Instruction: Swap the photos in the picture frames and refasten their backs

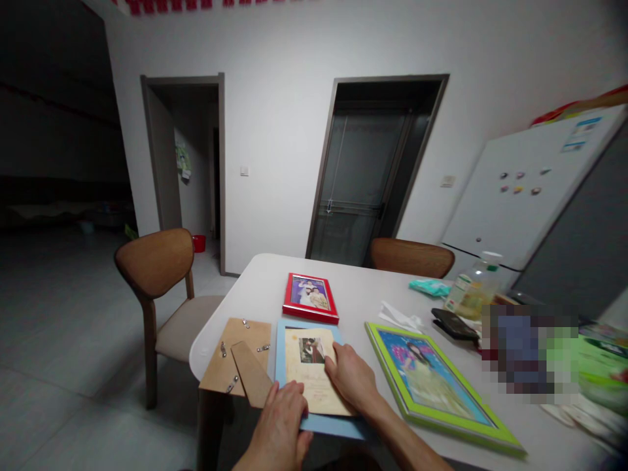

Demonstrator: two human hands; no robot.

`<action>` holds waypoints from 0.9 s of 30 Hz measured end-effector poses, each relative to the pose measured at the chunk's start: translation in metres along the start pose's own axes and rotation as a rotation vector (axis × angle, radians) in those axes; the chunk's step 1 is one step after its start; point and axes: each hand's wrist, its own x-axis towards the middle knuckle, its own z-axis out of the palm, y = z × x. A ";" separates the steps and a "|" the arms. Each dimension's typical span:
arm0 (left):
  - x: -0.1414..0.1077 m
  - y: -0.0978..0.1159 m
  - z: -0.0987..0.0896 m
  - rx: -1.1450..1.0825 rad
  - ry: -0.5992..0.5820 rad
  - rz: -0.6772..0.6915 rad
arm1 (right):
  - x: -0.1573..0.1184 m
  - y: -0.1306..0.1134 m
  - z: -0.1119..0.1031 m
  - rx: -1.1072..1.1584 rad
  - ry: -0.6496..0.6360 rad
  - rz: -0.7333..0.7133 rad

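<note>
On the near side of the table (356, 282), paper sheet (318, 386) over blue frame (333, 425) | right hand (352, 378) on sheet, left hand (282, 418) at frame; I can't tell if either grips | backing board (251, 337) off, alongside | red frame (311, 296), green frame (434, 383) look complete

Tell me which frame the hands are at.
The blue frame, with a cream sheet over it; the left hand and right hand are both there. The red frame beyond and green frame at right have no hand on them.
</note>
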 end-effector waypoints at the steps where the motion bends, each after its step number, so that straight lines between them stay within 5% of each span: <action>1: 0.000 -0.001 0.002 0.010 0.005 0.001 | -0.002 -0.002 0.001 -0.045 0.023 -0.025; 8: 0.000 0.004 -0.004 0.030 0.045 0.021 | -0.003 0.003 0.005 -0.143 0.051 -0.114; 12: -0.016 -0.023 -0.023 0.055 0.131 0.112 | -0.004 -0.004 -0.004 -0.006 0.007 -0.149; 15: -0.029 -0.064 -0.040 0.188 0.248 -0.041 | -0.013 -0.033 -0.009 0.183 -0.041 -0.309; 17: -0.033 -0.090 -0.050 0.279 0.264 -0.216 | -0.023 -0.062 -0.007 0.254 -0.084 -0.428; 20: -0.034 -0.115 -0.060 0.321 0.260 -0.306 | -0.035 -0.104 0.005 0.224 -0.138 -0.516; 23: -0.032 -0.123 -0.067 0.322 0.277 -0.299 | -0.035 -0.129 0.015 0.193 -0.167 -0.498; 27: -0.027 -0.109 -0.079 0.289 0.309 -0.241 | -0.029 -0.126 0.001 0.424 -0.122 -0.475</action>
